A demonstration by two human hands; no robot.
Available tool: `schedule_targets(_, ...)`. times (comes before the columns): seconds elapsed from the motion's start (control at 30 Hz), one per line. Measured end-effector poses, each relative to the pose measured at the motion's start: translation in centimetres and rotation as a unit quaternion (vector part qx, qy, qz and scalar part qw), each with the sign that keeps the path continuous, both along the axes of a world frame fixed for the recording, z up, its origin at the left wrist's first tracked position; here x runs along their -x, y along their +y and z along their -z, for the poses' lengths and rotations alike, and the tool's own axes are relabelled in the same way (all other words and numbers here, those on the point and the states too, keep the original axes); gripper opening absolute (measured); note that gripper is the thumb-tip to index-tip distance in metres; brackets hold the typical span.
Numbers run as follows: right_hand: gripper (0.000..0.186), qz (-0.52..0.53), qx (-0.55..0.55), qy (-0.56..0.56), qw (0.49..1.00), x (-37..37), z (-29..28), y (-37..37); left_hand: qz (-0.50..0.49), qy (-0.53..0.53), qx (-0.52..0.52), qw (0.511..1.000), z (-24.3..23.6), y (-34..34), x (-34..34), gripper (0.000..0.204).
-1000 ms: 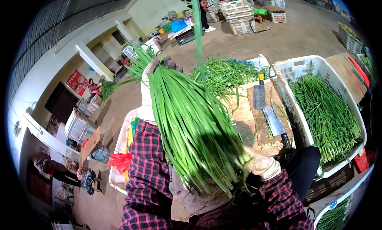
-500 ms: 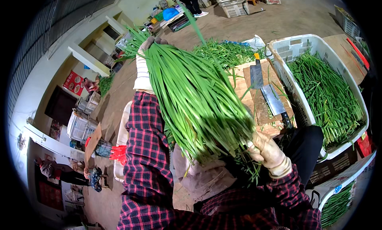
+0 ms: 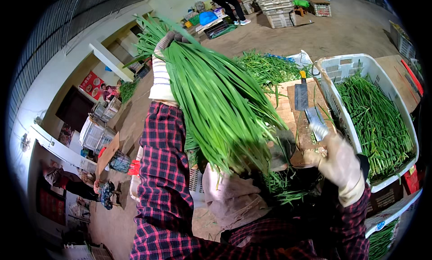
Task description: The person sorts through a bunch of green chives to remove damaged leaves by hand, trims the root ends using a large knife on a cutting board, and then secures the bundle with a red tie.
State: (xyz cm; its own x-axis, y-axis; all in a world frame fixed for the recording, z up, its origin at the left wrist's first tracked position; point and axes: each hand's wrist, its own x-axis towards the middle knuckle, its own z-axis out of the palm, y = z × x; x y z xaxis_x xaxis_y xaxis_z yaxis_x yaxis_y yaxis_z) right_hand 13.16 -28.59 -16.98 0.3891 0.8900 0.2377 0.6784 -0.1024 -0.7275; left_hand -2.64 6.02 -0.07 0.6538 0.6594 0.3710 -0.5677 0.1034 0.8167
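My left hand (image 3: 168,41), in a striped glove with dark fingertips, grips a long bunch of green chives (image 3: 211,102) near its top; the bunch slants down over my cloth-covered lap (image 3: 229,197). My right hand (image 3: 337,161), in a pale glove, is off the bunch, blurred, with its fingers apart and nothing visible in them. It hovers at the near end of a wooden board (image 3: 281,98), partly in front of a silver cleaver (image 3: 315,120). A dark cleaver with a yellow handle (image 3: 300,97) lies beside it. Loose chives (image 3: 265,66) are heaped behind the board.
A white crate of chives (image 3: 373,125) stands at my right, another crate (image 3: 382,239) below it. Stacked crates (image 3: 274,12) stand across the concrete floor (image 3: 337,32). One person (image 3: 227,3) stands at the back; others (image 3: 110,91) are among crates at the left.
My right hand has let go of the chives' lower end and moved right toward the board. My left hand still grips the bunch, now higher in view; its lower end has swung up slightly.
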Motion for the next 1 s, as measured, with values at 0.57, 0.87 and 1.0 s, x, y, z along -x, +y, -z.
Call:
schedule_targets(0.57,0.038,-0.258,-0.188,0.678,0.662,3.7,11.4,5.7,-0.136,0.025,-0.021,0.99,2.2,1.0,-4.3,0.021)
schedule_targets(0.87,0.028,-0.102,0.002,0.702,0.705,3.4,11.5,0.8,-0.093,0.078,0.034,0.992,2.8,1.1,-3.5,0.019)
schedule_targets(1.0,0.029,-0.023,0.013,0.422,0.906,3.4,16.4,-1.9,-0.156,0.05,-0.026,0.986,3.6,7.2,-5.6,0.017)
